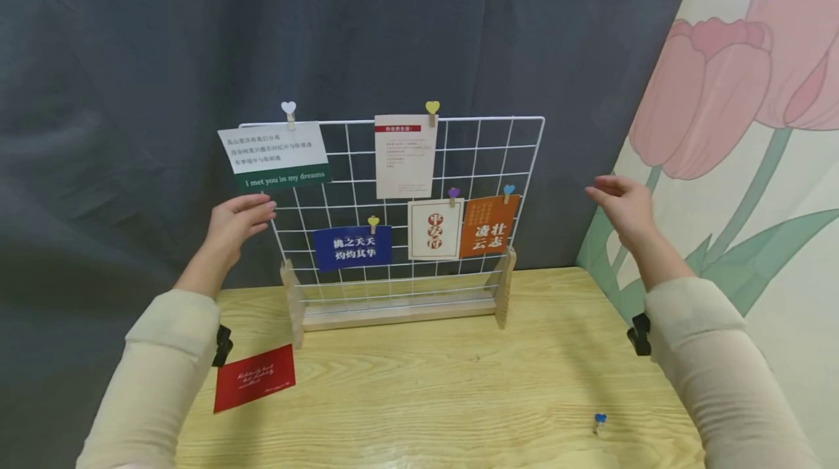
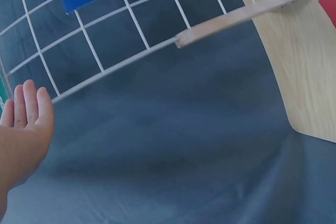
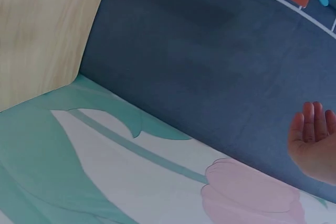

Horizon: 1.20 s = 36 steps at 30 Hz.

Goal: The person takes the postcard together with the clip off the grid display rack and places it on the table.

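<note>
A white wire grid rack [image 1: 354, 196] on wooden feet stands on the table, with several cards clipped to it. At its left edge my left hand [image 1: 239, 225] is raised just below a white and green card [image 1: 275, 152], fingers fairly straight and holding nothing; whether they touch the rack is unclear. That card hangs slightly tilted from a white heart clip [image 1: 289, 111]. My right hand [image 1: 625, 210] is held in the air right of the rack, fingers loosely bent and free of anything. The nearest card to it is orange [image 1: 490, 227], under a blue heart clip [image 1: 508, 193].
On the table [image 1: 446, 396], a red card [image 1: 255, 378] lies at the front left and a blue heart clip [image 1: 599, 422] at the front right. A blue card [image 1: 352, 247] and two pale cards also hang on the rack. A dark curtain [image 1: 393, 25] is behind.
</note>
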Each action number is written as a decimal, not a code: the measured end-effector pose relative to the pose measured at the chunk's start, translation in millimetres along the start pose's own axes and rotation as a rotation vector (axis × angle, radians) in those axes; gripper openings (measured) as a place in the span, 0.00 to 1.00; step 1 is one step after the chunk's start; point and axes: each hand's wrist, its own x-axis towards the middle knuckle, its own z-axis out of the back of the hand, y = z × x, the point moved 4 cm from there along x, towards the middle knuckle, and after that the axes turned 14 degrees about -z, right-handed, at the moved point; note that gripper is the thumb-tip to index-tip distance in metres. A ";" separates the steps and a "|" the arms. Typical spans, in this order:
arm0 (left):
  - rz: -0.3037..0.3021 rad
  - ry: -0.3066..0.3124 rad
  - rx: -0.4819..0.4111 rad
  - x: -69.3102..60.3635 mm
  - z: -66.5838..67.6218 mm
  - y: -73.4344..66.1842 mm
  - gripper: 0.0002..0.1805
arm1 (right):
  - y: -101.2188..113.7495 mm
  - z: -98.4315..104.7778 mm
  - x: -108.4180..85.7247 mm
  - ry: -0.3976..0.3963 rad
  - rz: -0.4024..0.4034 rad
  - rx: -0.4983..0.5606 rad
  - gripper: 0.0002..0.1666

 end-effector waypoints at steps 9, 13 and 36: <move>-0.007 0.020 0.001 21.5 -9.3 15.0 0.22 | 19.2 -10.1 -0.8 0.016 -0.010 0.117 0.20; -0.031 0.074 -0.093 48.9 0.2 52.2 0.24 | 27.5 -14.5 -1.0 0.032 -0.021 0.165 0.17; -0.053 0.062 -0.092 25.2 -71.8 -12.7 0.22 | 78.6 -51.9 -8.9 0.117 0.073 0.434 0.21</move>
